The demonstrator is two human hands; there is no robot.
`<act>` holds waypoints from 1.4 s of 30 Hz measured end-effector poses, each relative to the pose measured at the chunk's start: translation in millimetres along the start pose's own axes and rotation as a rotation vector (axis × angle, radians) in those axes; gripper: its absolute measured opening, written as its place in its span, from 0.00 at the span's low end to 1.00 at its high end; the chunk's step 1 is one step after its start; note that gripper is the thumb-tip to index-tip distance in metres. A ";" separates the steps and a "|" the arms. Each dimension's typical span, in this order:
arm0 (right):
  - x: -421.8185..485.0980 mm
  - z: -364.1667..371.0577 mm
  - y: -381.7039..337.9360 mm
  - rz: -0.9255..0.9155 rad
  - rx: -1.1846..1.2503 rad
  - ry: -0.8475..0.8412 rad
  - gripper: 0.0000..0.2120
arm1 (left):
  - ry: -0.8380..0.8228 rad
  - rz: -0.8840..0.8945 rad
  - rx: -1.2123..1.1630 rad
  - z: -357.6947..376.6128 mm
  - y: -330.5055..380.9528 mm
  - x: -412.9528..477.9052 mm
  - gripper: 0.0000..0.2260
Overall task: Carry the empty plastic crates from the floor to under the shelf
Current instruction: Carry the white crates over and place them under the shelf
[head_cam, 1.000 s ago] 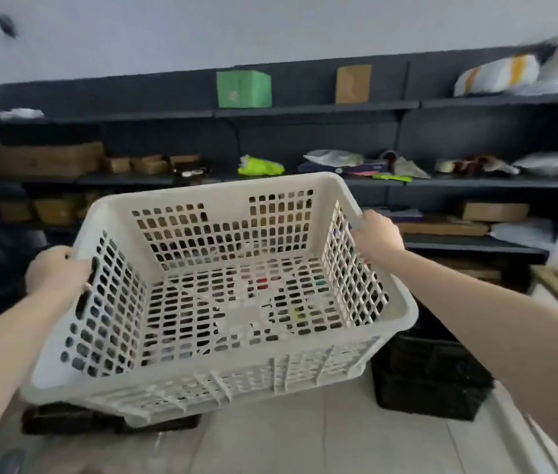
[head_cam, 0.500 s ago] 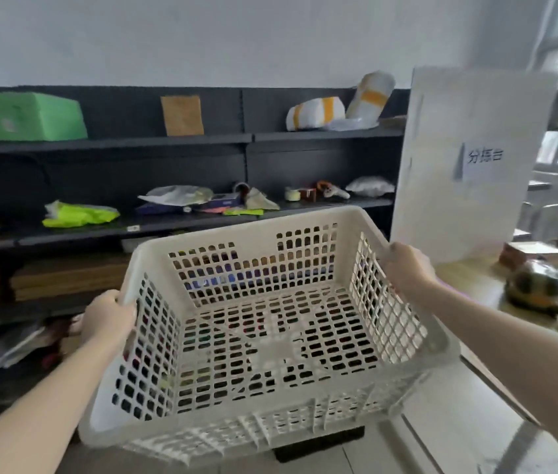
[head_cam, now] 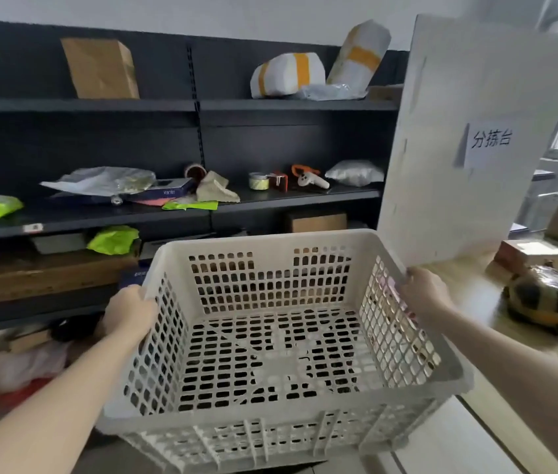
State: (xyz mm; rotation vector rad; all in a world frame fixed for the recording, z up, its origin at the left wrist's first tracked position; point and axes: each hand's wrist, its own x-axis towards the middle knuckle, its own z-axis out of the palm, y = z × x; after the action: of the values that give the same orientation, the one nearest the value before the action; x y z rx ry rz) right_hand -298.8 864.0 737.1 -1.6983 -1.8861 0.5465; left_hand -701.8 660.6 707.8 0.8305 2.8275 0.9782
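Note:
I hold a white perforated plastic crate (head_cam: 270, 419) in the air in front of me, empty and tilted with its open top toward me. My left hand (head_cam: 129, 313) grips the rim of its left side wall. My right hand (head_cam: 425, 291) grips the rim of its right side wall. Behind the crate stands the dark shelf unit (head_cam: 202, 107), its lower levels partly hidden by the crate.
The shelves carry parcels, a brown box (head_cam: 99, 68), tape rolls and green bags (head_cam: 113, 239). A white board with a paper sign (head_cam: 469, 142) stands at the right on a wooden table (head_cam: 476, 302) holding a wrapped round parcel (head_cam: 541, 304). Clutter lies low at the left.
The view has swung right along the shelves with the crate held in both hands. The white board and the table have come into view at the right.

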 end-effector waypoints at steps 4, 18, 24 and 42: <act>67.2 45.2 5.4 -0.009 -0.035 -0.062 0.09 | -0.039 -0.051 0.020 60.1 11.5 42.5 0.09; 258.0 203.3 62.5 0.009 -0.075 -0.246 0.10 | -0.021 -0.255 0.017 213.0 44.4 129.8 0.10; 311.9 264.2 93.3 0.023 -0.112 -0.301 0.15 | -0.036 -0.397 -0.002 280.9 36.6 151.2 0.14; 363.4 392.4 184.1 0.193 -0.030 -0.334 0.16 | -0.126 -0.473 -0.041 399.9 -1.6 183.0 0.15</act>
State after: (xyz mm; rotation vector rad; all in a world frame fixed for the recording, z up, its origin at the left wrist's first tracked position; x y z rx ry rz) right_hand -426.9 1268.7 363.3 -1.9167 -1.9703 0.9312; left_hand -778.6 976.2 411.2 0.1876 2.6897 0.8687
